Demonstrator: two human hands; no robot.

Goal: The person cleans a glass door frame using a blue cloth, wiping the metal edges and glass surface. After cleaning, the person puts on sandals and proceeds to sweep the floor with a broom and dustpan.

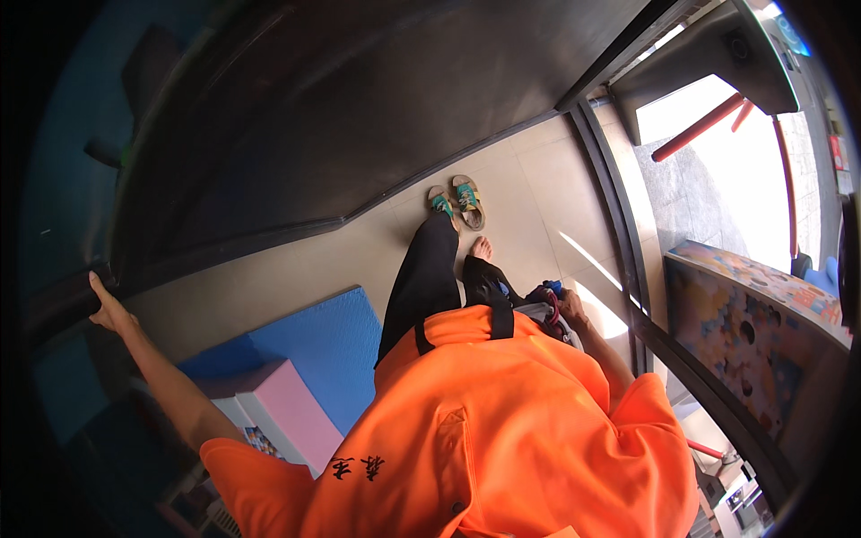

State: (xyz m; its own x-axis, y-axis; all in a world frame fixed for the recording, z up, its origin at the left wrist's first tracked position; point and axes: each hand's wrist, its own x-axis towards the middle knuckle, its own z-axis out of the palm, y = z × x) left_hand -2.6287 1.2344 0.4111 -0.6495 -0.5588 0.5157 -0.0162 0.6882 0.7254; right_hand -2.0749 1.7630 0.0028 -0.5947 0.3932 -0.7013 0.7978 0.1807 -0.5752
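A dark panel (pixel 404 108) spreads beyond the feet; a blue mat (pixel 327 345) sits to the left; a dark rail (pixel 58 309) meets the left hand (pixel 112 314), whether gripped I cannot tell; a mixed-colour bundle (pixel 540 312) lies at the right hip, against the inner side of the right hand (pixel 572 310), which is closed narrowly on it.

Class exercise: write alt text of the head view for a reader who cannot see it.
A person's right hand holds a bundle beside the hip while the left hand reaches out to a dark ledge. Beyond the orange shirt, a bare foot is near an empty shoe.
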